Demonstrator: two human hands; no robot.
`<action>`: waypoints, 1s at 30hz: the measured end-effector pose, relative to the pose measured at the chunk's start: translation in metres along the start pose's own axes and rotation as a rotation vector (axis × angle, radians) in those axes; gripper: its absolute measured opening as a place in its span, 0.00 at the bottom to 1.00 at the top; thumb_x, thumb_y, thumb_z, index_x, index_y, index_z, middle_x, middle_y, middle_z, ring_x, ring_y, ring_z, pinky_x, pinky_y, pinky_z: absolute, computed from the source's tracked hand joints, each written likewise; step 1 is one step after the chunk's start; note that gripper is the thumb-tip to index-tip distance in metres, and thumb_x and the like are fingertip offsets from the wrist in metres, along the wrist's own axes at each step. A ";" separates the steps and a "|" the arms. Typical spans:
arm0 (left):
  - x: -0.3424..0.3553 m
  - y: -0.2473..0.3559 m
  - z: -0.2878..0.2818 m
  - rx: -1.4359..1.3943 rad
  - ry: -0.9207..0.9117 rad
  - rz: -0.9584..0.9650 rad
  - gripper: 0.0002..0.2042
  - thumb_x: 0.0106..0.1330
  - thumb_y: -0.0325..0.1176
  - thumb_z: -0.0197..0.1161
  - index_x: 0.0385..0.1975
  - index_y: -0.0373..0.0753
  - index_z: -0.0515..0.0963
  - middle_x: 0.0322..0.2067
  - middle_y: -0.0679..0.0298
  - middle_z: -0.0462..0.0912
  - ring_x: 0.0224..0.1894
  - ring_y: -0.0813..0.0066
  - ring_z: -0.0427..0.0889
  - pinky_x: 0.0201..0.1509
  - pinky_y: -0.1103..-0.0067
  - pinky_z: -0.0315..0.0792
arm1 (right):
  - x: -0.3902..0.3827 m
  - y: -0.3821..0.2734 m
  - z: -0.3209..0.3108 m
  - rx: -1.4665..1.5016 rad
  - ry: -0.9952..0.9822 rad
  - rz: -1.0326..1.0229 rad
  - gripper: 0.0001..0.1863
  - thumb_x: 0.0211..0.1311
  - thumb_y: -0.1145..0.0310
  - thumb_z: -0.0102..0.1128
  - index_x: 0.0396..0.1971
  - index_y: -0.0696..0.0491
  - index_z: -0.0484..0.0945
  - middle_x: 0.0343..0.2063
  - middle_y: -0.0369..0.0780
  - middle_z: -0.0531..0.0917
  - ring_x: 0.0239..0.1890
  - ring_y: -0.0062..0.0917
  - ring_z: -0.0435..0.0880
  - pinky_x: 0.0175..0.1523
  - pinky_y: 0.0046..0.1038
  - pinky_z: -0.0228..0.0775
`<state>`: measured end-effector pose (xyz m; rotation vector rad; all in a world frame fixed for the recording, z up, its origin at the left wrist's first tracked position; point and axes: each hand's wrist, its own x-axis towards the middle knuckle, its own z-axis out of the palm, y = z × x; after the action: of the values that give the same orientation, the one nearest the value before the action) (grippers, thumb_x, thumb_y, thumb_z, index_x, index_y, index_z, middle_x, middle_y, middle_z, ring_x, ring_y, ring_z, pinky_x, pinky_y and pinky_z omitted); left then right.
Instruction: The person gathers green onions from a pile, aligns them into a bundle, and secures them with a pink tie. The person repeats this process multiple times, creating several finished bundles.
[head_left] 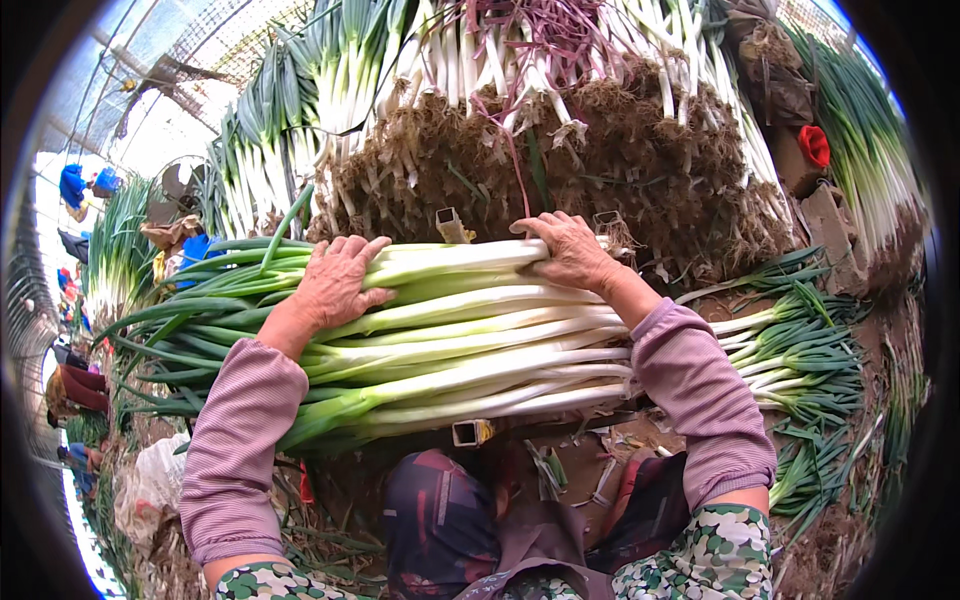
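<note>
Shelter with a pale, see-through roof point(160, 70), upper left; below, brown ground point(583, 455) strewn with leaf and root scraps, poor footing if you shift your feet. Ahead of you, a tall stack of onions point(650, 130), roots outward; a bumped arm could shake dirt loose onto clean stalks. Your bundle of long green onions point(460, 345) lies crosswise over your lap, leaves left, white ends right. No tie shows round it, so lifting unevenly would likely fan it out or drop the near stalks. Loose onions point(800, 385) lie on the ground at right. Left hand point(335, 283) spans wide on the upper stalks; can't tell if it grips or only presses. Right hand point(575, 255) curls round white shanks; squeezing hard there may bruise them. Hollow square tube ends, near point(473, 433) and far, could scrape outer stalks. Thin reddish strand point(522, 185) hangs by your right fingers: might snag.
</note>
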<state>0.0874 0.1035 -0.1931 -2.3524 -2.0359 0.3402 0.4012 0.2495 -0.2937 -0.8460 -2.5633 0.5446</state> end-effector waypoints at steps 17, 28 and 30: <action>0.033 0.010 0.025 0.045 0.079 0.056 0.35 0.63 0.62 0.51 0.68 0.52 0.60 0.60 0.55 0.66 0.64 0.60 0.61 0.61 0.59 0.55 | -0.018 0.034 0.008 -0.071 -0.051 0.084 0.29 0.67 0.46 0.48 0.59 0.51 0.70 0.56 0.47 0.74 0.59 0.40 0.70 0.64 0.40 0.56; 0.036 0.004 0.007 -0.145 -0.183 -0.105 0.32 0.69 0.62 0.39 0.69 0.53 0.59 0.64 0.60 0.67 0.65 0.63 0.64 0.59 0.60 0.56 | 0.006 -0.017 0.028 -0.086 -0.019 0.093 0.28 0.68 0.49 0.45 0.57 0.56 0.71 0.52 0.45 0.78 0.55 0.36 0.74 0.57 0.38 0.59; 0.051 -0.012 -0.005 -0.180 -0.300 -0.200 0.32 0.70 0.63 0.32 0.65 0.52 0.66 0.59 0.59 0.74 0.61 0.62 0.71 0.57 0.61 0.58 | 0.001 -0.009 0.027 -0.127 0.041 0.093 0.28 0.68 0.48 0.46 0.54 0.56 0.73 0.50 0.44 0.79 0.53 0.35 0.75 0.56 0.38 0.60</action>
<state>0.0836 0.1562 -0.1947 -2.2810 -2.5111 0.5557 0.3833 0.2369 -0.3125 -1.0133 -2.5531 0.3899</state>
